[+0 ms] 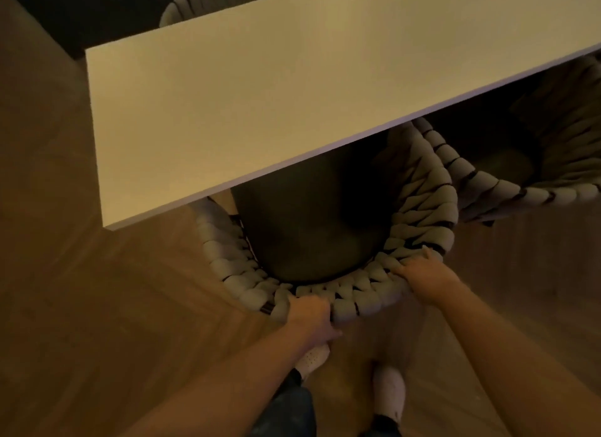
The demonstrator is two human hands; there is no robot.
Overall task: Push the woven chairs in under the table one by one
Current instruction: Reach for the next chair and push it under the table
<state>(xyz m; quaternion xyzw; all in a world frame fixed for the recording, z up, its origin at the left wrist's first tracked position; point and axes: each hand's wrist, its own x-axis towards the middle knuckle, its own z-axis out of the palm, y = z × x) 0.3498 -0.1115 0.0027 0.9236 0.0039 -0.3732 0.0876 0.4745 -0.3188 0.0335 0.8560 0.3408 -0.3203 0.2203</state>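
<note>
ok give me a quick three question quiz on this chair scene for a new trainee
1. True or false: both hands grip the back rim of the near woven chair.
2. Which lies right of it? A) a second woven chair B) a stool C) a box
3. Fill in: the chair's seat sits partly under the white ____.

Key: 1 true, left hand and right hand both on the rim. 2 A. 3 table.
</note>
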